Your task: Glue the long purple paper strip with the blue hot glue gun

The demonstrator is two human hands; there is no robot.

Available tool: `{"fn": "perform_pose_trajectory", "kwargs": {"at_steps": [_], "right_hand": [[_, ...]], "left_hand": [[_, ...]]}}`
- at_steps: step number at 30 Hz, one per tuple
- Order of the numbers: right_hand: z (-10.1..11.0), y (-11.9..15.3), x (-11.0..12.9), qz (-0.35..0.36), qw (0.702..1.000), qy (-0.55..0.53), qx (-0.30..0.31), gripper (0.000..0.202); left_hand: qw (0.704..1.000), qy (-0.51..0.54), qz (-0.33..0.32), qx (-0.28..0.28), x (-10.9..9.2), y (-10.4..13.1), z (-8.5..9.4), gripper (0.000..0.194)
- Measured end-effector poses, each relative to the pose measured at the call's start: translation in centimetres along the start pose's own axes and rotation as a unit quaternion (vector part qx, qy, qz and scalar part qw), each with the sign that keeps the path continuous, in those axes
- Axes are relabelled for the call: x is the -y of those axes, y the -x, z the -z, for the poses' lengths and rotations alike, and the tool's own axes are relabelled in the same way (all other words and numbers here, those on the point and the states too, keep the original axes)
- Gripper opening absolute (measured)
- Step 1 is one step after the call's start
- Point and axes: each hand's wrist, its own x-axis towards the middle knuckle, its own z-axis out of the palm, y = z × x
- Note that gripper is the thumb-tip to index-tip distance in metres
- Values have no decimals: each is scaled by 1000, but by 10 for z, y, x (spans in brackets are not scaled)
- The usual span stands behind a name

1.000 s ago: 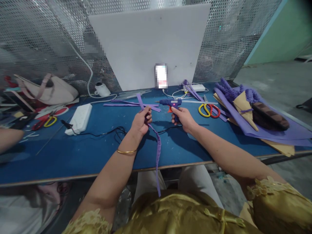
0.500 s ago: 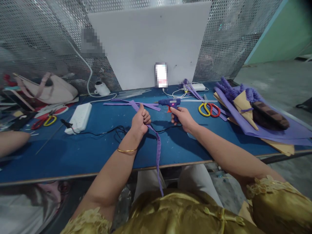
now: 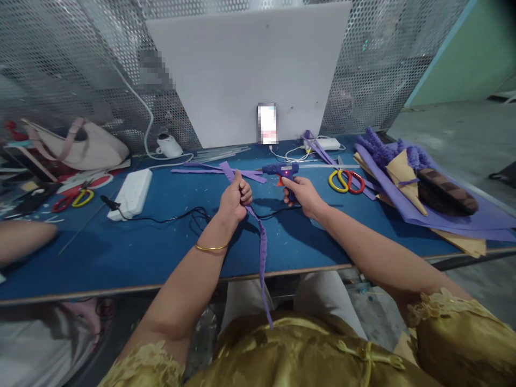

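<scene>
My left hand (image 3: 235, 199) is closed on a purple strip (image 3: 263, 244). One end of the strip sticks out above my thumb, and the long folded part hangs over the table's front edge toward my lap. My right hand (image 3: 299, 193) grips a blue glue gun (image 3: 285, 171) with an orange trigger and a small red light. The gun's nozzle points left, just above and to the right of my left hand. Flat purple strips (image 3: 193, 171) lie on the blue table (image 3: 161, 247) behind my left hand.
Yellow and red scissors (image 3: 346, 181) lie right of the glue gun, near purple flowers and wrapping paper (image 3: 423, 209). A white power strip (image 3: 131, 193) with a black cable sits left. A lit phone (image 3: 267, 123) leans on the white board. Another person's arm (image 3: 26, 239) reaches in at left.
My left hand has moved slightly right with the purple strip, and the strip's upper end has shifted right too. The other person's arm extends a little further in. My right hand looks unmoved.
</scene>
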Motion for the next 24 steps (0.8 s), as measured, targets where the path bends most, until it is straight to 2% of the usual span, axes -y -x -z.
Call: {"fn": "perform_pose_trajectory", "kwargs": {"at_steps": [6,11,15,19,22,24], "right_hand": [[-1,1,1,-4,1000,6,-2,28],[-2,3,3,-6,1000,11,-1,21],[-2,3,3,-9,1000,13,0,21],[-1,2,2,-5,1000,16,3,22],[0,1,2,2,1000,13,2,23],[0,1,1,8,1000,11,1,25]], "left_hand": [[998,35,36,47,-3,1,0,46],[997,37,34,54,-3,0,4,32],[1000,13,-5,16,1,-2,4,27],[995,-72,-66,-39,7,-2,1,29],[991,-88,-81,-61,7,-4,2,42],[990,-68,-77,-101,2,-7,5,51]]}}
